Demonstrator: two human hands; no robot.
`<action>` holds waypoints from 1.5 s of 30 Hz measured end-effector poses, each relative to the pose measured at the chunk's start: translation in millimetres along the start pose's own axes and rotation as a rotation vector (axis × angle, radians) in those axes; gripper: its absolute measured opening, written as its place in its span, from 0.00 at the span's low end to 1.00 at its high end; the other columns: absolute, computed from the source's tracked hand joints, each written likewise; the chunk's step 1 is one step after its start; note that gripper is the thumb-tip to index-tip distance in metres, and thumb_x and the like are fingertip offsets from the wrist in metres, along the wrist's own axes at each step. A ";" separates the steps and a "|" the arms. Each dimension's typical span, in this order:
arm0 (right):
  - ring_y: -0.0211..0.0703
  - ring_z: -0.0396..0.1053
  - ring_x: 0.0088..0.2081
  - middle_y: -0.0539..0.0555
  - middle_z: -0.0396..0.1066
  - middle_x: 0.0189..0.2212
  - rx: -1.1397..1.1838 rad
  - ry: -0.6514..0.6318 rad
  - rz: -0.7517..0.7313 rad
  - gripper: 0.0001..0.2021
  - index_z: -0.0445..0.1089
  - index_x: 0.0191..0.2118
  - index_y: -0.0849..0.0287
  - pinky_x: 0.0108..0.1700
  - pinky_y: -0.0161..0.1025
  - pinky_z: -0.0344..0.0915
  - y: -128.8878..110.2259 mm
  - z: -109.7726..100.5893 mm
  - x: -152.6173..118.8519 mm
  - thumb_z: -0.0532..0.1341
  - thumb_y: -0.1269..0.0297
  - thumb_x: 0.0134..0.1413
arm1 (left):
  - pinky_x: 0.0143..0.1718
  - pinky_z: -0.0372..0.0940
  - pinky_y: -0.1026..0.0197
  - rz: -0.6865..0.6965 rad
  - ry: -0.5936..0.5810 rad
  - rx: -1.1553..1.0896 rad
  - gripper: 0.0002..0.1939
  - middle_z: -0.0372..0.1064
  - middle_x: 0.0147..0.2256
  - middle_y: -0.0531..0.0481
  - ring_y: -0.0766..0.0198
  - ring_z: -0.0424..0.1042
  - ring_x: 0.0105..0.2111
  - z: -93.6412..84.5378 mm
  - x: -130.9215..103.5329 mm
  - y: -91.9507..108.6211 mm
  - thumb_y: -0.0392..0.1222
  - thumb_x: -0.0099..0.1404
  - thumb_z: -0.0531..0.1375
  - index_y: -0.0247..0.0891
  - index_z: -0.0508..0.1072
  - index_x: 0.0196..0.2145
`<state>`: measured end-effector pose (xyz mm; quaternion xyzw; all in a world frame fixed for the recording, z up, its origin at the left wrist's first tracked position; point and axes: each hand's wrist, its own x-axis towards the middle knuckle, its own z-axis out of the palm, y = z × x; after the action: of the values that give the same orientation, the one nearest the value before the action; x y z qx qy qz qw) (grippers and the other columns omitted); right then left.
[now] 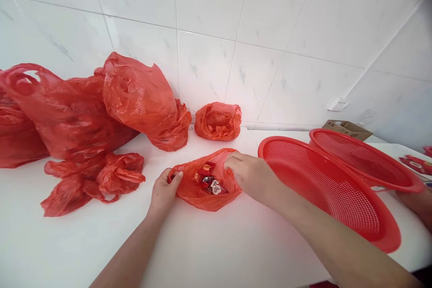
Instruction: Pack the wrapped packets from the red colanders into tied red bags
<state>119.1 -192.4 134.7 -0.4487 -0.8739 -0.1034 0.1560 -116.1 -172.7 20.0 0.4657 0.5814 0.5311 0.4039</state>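
A red plastic bag (192, 195) lies on the white table with its mouth spread upward. Inside it are a few small wrapped packets (216, 186) in red and dark wrapping with printed lettering. My left hand (165, 191) pinches the bag's left rim between thumb and fingers. At the opposite side, my right hand (251, 175) is closed with curled fingers on the right rim; its fingertips are partly hidden behind the plastic. Just to the right of that hand stands a large red perforated basket (337, 198).
Full red bags (74, 112) lean against the tiled wall at left, with crumpled bags (94, 175) before them. A small open red bag (218, 121) sits at the back. Right are a second red basket (364, 157), a cardboard box (349, 129) and another person's arm (416, 202).
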 end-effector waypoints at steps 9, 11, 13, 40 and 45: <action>0.39 0.65 0.31 0.50 0.67 0.34 0.331 0.131 0.481 0.06 0.64 0.32 0.55 0.32 0.38 0.61 -15.1 41.5 -53.5 0.53 0.62 0.58 | 0.26 0.59 0.66 0.036 -0.001 -0.100 0.14 0.63 0.23 0.56 0.66 0.62 0.24 0.1 2.4 -7.1 0.52 0.56 0.61 0.38 0.67 0.27; 0.42 0.66 0.34 0.52 0.67 0.35 0.479 0.206 0.667 0.08 0.64 0.34 0.55 0.34 0.39 0.63 -19.6 62.3 -76.7 0.55 0.57 0.57 | 0.29 0.61 0.65 0.050 0.017 -0.101 0.14 0.66 0.27 0.55 0.65 0.65 0.27 -0.1 2.5 -5.8 0.52 0.55 0.62 0.39 0.68 0.30; 0.45 0.68 0.40 0.56 0.67 0.44 0.717 0.290 0.899 0.17 0.62 0.46 0.55 0.39 0.42 0.66 -21.2 82.9 -90.9 0.58 0.52 0.54 | 0.35 0.63 0.63 0.054 0.045 -0.100 0.18 0.70 0.37 0.50 0.62 0.69 0.34 -1.9 3.0 -4.2 0.51 0.52 0.64 0.41 0.69 0.38; 0.36 0.59 0.28 0.46 0.62 0.25 1.173 0.737 0.757 0.13 0.62 0.27 0.58 0.31 0.34 0.59 24.3 61.9 16.2 0.61 0.53 0.48 | 0.25 0.62 0.65 0.226 -0.175 -0.217 0.13 0.69 0.27 0.52 0.67 0.68 0.24 22.1 45.2 111.8 0.45 0.50 0.64 0.37 0.68 0.30; 0.37 0.62 0.29 0.49 0.66 0.28 1.190 0.874 0.731 0.13 0.66 0.32 0.59 0.32 0.34 0.60 22.1 19.2 20.5 0.62 0.53 0.48 | 0.25 0.63 0.65 0.253 -0.086 -0.249 0.14 0.67 0.23 0.54 0.69 0.66 0.22 2.2 43.5 138.3 0.46 0.49 0.65 0.37 0.65 0.25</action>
<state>122.4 -158.1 125.2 -0.4665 -0.4417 0.2688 0.7176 -108.9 -129.7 158.3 0.5038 0.4302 0.6250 0.4128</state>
